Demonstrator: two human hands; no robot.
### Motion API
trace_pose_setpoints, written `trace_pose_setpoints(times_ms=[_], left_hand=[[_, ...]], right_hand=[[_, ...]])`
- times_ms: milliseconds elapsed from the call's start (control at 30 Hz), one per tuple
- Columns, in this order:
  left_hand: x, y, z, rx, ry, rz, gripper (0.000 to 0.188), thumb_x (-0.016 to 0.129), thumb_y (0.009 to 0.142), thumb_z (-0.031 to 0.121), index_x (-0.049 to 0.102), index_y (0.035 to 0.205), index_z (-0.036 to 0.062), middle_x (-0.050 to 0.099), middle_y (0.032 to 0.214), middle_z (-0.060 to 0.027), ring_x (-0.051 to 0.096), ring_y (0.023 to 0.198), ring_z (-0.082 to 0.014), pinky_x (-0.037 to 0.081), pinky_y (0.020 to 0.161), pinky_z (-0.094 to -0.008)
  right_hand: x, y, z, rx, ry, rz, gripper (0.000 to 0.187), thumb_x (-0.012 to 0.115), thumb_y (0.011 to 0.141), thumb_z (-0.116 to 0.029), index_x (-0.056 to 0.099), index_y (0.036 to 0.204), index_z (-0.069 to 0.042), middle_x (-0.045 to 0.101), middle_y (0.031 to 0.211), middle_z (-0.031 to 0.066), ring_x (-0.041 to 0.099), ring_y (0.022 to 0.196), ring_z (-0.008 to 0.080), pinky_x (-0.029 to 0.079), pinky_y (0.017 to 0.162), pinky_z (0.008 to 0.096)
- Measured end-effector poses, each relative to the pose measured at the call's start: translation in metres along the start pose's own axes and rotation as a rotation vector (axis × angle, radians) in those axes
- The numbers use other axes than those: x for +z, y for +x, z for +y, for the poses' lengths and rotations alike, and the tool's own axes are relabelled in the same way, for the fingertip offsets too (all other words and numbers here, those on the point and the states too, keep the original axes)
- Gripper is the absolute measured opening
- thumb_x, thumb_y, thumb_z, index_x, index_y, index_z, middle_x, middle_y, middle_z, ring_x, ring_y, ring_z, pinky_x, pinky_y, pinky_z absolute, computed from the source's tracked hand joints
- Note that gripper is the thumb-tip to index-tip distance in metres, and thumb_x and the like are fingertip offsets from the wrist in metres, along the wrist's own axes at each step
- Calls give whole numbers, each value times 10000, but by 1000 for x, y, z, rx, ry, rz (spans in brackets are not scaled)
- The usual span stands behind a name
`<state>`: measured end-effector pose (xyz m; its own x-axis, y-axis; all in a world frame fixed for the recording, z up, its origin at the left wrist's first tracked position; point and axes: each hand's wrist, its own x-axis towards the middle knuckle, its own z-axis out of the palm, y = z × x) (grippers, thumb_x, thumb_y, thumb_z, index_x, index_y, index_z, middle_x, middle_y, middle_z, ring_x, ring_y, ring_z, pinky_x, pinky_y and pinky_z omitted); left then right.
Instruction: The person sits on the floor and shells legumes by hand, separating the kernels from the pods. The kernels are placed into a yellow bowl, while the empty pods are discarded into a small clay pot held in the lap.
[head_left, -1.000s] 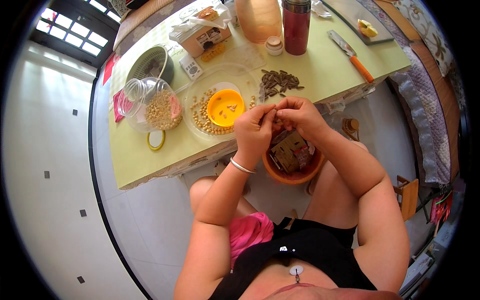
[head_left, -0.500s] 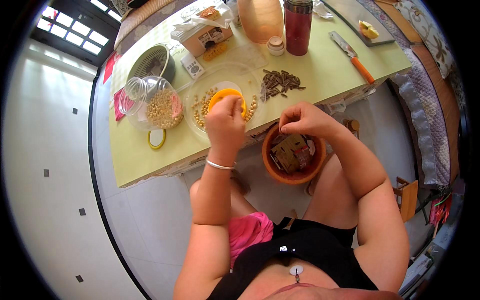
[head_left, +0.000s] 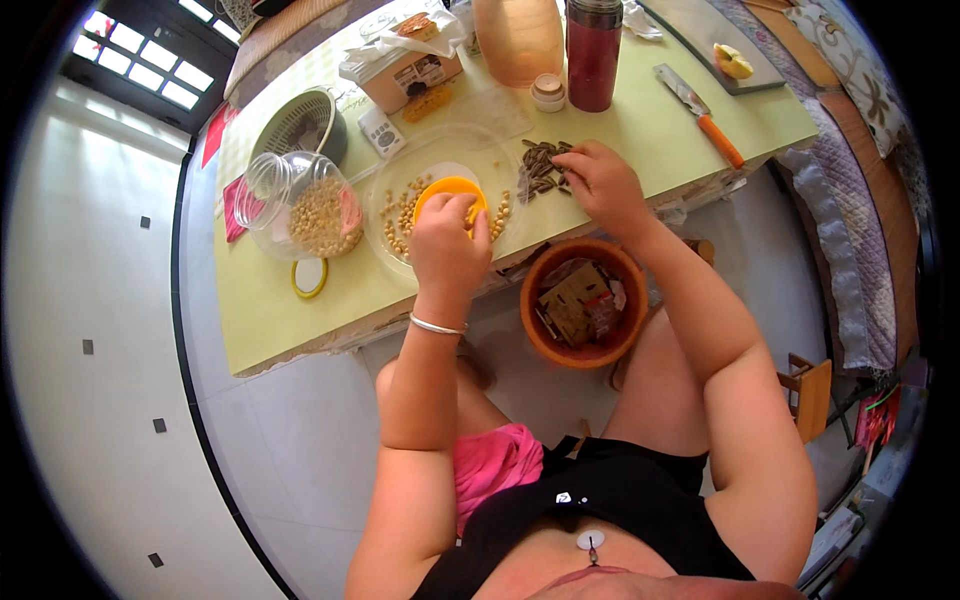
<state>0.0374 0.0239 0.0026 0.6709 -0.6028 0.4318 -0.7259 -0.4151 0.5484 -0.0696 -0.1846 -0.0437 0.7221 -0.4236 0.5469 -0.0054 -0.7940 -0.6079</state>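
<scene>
1. Centre: left hand [head_left: 450, 242] curled over the round yellow plastic bowl [head_left: 447, 186]; cannot tell whether pinching.
2. Upper centre: right hand [head_left: 603, 186], fingers bent at the dark, elongated seeds [head_left: 538, 160]; grip unclear.
3. Likely seed-picking; next calls for a one-seed pinch.

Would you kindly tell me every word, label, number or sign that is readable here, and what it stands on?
No text is clear enough to quote.
Tan box: dark printed panel, too small to read.
White device: dark marks, too small.
Black top: small white mark, unreadable.
Tan cardboard in the orange bin: any print too blurred.
</scene>
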Motion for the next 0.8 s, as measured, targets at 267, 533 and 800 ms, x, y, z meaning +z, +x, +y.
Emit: trace_pose_setpoints(times_ms=[267,533,800], left_hand=[[21,-9,9,157,-6,-31,157,748,813,111,707,924,7,671,862,-130,660,662,-243,529,646,-342],[25,-10,16,221,12,49,163,741,815,101,719,958,26,677,889,-133,670,710,-268,533,687,-357],[28,-13,24,337,-179,22,181,694,820,30,723,998,45,708,904,-153,680,769,-321,555,692,-383]], right_hand=[[16,6,0,-89,-214,-24,121,718,771,-88,702,891,-90,620,957,73,598,957,280,513,787,395],[-2,9,-5,-172,-229,32,107,703,785,-67,640,870,-57,617,896,93,599,908,310,496,792,412],[-9,-17,-47,-226,116,-73,120,694,813,-32,649,923,-49,653,881,137,629,837,346,518,721,418]])
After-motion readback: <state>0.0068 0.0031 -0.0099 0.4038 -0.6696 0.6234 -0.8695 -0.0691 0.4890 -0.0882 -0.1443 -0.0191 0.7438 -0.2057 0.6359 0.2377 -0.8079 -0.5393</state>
